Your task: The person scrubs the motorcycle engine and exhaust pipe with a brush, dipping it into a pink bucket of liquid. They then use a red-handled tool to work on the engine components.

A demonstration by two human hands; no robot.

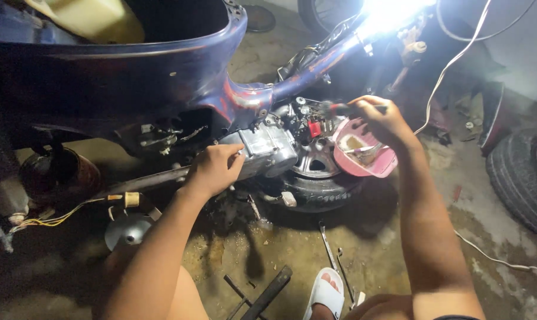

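Far left: a rusty round metal canister (60,176) in shadow, a bundle of yellow wires (55,219) trailing beside it, and a grey cone-shaped metal part (126,230) lying on the dirty concrete floor (292,249). Above, the dark blue plastic body shell of a stripped motorbike (132,71), arching across toward the bright lamp (387,12) at top right.

Centre left: left hand (214,169), fingers curled and pressed against the left end of the silver cast-metal engine block (267,148), gripping its edge. Engine block low under the blue frame, just left of a grey alloy wheel with black tyre (316,172) lying flat on the floor.

Centre right: right hand (384,118) closed around a red-and-black-handled tool (345,109), its blurred tip pointing left at the top of the engine. Just beneath that hand, a pink plastic bowl (366,155) resting on the wheel.

Low centre: loose dark metal bars (267,295), a white sandal (323,294).

Far right: a white cable (452,62), a black car tyre (520,178).
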